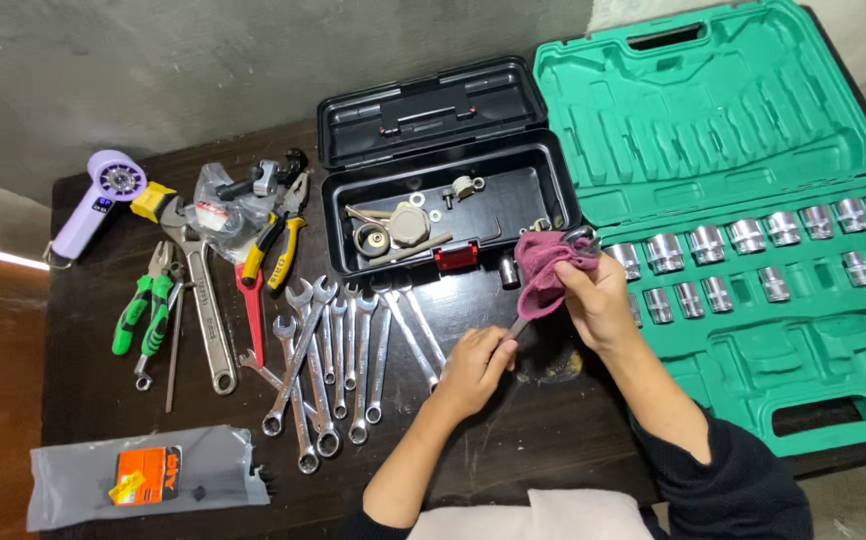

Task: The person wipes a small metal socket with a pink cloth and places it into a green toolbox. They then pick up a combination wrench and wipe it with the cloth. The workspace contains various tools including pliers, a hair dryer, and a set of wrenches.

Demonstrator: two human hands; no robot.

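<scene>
We're mid-wipe: right hand (598, 300) pinches pink rag (543, 272) round wrench (553, 285) head, just below black toolbox (553, 190); left hand (473, 368) grips handle end. Next prob. needs steady grip, rag slid along shaft.

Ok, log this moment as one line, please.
left hand: grips wrench handle | right hand: presses pink rag on wrench head | setting: dark table, black toolbox open, green socket case open

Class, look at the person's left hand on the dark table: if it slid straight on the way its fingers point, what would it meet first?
The left hand points up and right along the thin tool it grips, so it would probably meet the pink cloth held by the right hand first; depth is unclear.
</scene>
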